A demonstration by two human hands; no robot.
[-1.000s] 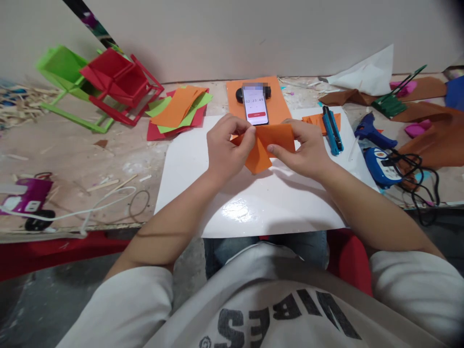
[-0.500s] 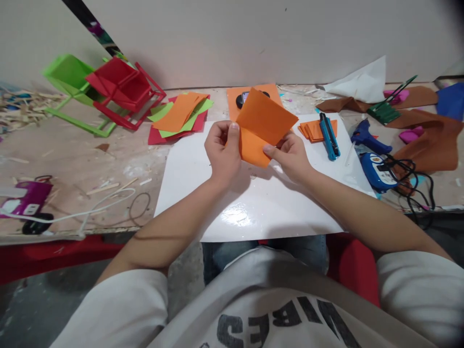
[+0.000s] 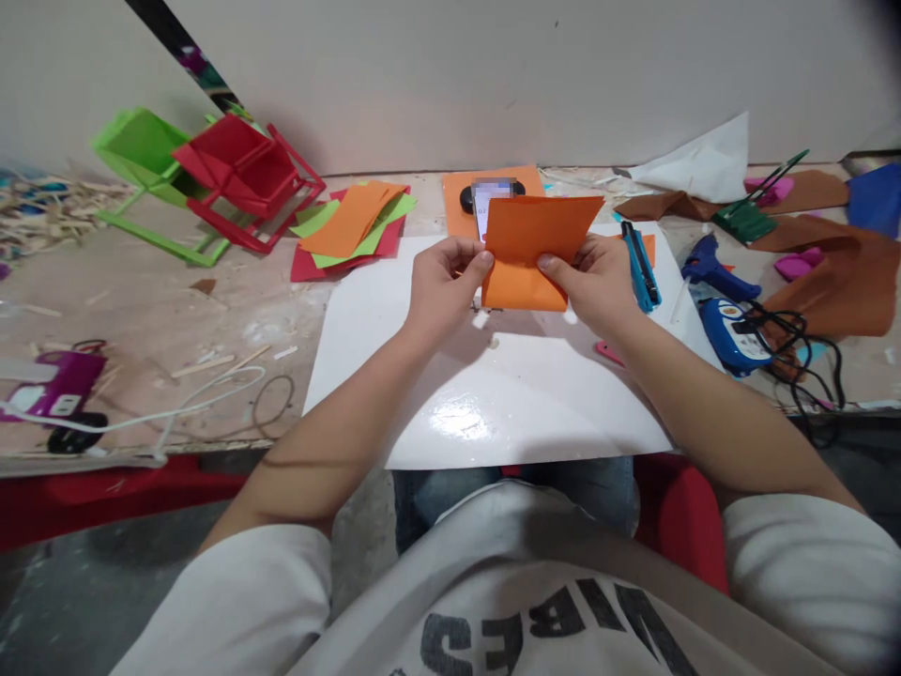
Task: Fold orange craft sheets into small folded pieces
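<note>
A folded sheet of orange paper [image 3: 539, 230] is held up over the white board [image 3: 507, 404], its crease running across it. My left hand [image 3: 445, 282] pinches its left edge between thumb and fingers. On the right side my right hand [image 3: 598, 282] grips it, thumb on the near face and fingers hidden behind. Past my right hand lies a blue utility knife [image 3: 642, 268] on small orange pieces [image 3: 637, 250], mostly covered from view. A pink object [image 3: 609, 353] shows partly beside my right forearm.
Left are red [image 3: 246, 178] and green [image 3: 145, 150] miniature chairs and stacked coloured sheets [image 3: 352, 225]. A phone [image 3: 482, 211] stands behind the paper. Rightward lie a blue glue gun [image 3: 718, 270], a blue device [image 3: 736, 338] with black cord and brown sheets [image 3: 845, 272]. A purple power strip [image 3: 67, 383] sits far left.
The orange paper has turned from tilted to nearly level and shifted right, with both hands still on it. More of the phone shows, and the pink object has come into view.
</note>
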